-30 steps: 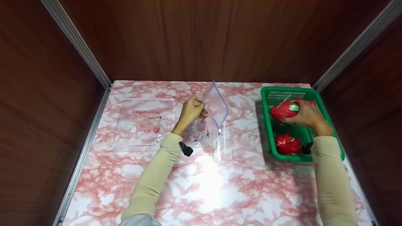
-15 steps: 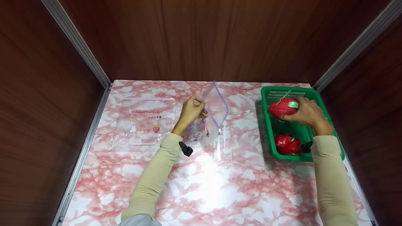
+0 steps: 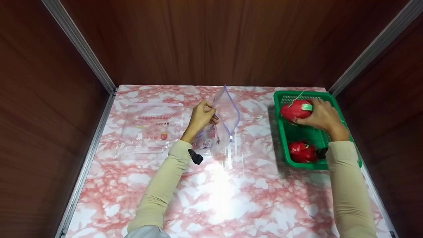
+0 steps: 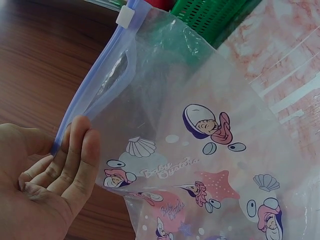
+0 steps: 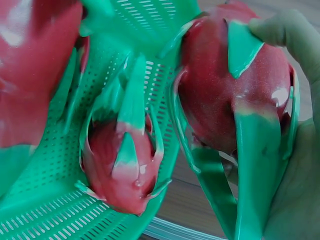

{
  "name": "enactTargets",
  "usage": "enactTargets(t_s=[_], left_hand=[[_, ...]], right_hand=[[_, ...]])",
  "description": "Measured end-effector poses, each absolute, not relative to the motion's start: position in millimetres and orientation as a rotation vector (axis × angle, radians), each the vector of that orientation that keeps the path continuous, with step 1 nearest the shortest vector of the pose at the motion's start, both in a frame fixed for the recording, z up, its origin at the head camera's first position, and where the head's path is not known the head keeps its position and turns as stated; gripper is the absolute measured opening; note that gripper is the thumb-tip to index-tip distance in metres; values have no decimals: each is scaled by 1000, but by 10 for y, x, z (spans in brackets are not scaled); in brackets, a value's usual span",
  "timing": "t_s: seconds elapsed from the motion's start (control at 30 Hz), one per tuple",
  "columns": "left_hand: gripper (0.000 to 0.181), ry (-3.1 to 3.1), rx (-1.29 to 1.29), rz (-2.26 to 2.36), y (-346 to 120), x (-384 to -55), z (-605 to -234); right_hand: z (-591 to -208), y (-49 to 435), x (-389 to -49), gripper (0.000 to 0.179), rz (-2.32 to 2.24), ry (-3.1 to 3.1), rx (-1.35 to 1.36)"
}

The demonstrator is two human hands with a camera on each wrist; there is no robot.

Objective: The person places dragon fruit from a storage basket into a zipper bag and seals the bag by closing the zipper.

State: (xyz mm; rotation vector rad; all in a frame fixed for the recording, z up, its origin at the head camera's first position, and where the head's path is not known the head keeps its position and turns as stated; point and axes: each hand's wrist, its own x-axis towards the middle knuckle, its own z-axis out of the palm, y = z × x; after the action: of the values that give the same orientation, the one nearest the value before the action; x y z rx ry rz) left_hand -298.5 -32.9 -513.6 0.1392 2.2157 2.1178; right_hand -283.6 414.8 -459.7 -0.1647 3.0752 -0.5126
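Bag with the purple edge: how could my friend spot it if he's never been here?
On the pink-and-white table, look left of the green basket. There the person's left hand pinches the clear bag printed with cartoon shells. Unlike the flat bag lying to its left, its purple-edged mouth is held up and open.

1. A clear bag (image 3: pixel 148 129) lay flat on the left of the table (image 3: pixel 257 185), printed with red lettering, a rabbit and a strawberry.
2. The table was marbled pink and white, with bright glare across it.
3. Dark brown walls (image 3: pixel 211 43) stood behind and on both sides.
4. Grey metal strips (image 3: pixel 82 46) lined the corners.
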Motion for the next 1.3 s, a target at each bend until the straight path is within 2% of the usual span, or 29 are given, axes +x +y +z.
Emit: enactTargets(t_s=[0.43, 0.7, 1.07, 1.3], left_hand=[[8, 2233, 154, 2107, -319, -2977, -5141], [26, 2229, 173, 2091, -317, -2968, -5128], [22, 2210, 144, 2098, -300, -2965, -5126], [10, 2206, 125, 2108, -295, -2963, -5117]], right_hand=[[-4517, 4008, -2851, 98, -535, 3073, -177], [-4500, 3891, -2871, 96, -513, 3088, -197], [-4473, 3699, -2910, 96, -553, 3065, -238], [-4458, 3578, -2951, 100, -569, 3069, -260]])
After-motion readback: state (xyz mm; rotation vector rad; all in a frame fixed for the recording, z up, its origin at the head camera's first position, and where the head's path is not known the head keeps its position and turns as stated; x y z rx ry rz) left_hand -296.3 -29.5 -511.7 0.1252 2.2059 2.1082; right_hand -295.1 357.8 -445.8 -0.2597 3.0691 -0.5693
